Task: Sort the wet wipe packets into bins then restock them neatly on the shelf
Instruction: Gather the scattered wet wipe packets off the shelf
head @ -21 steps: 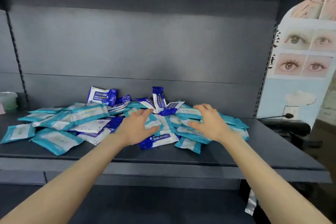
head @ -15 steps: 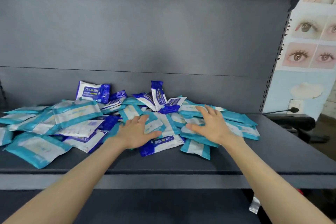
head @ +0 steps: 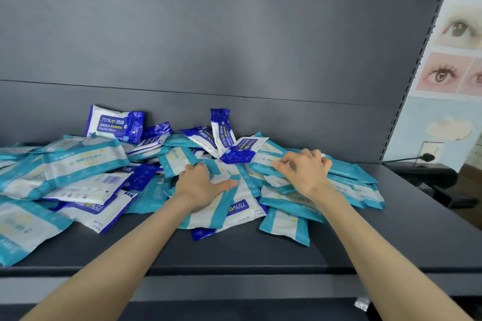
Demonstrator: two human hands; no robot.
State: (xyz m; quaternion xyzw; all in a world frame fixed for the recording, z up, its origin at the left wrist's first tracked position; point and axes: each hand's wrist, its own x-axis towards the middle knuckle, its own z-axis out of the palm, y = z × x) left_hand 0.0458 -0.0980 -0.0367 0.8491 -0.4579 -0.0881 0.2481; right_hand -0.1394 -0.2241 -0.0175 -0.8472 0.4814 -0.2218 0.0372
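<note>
A loose pile of wet wipe packets covers the dark shelf [head: 234, 250]. Most are teal-and-white packets [head: 78, 161]; dark blue 75% alcohol packets [head: 114, 124] lean against the back panel and lie mixed in. My left hand [head: 200, 185] lies on a teal packet [head: 221, 206] in the middle of the pile, fingers curled over its far edge, thumb flat on top. My right hand [head: 302, 172] rests on the right side of the pile, its fingers curled around the edge of a teal packet [head: 263, 164]. No bins are in view.
The shelf's grey back panel [head: 234, 47] rises right behind the pile. Bare shelf surface runs along the front edge and at the right end. To the right, a poster of eyes [head: 456, 73] hangs on the wall above a plugged-in socket [head: 427, 156].
My view has moved closer to the shelf. Both hands went from flat and spread above the pile to pressed onto it with fingers curled around teal packets.
</note>
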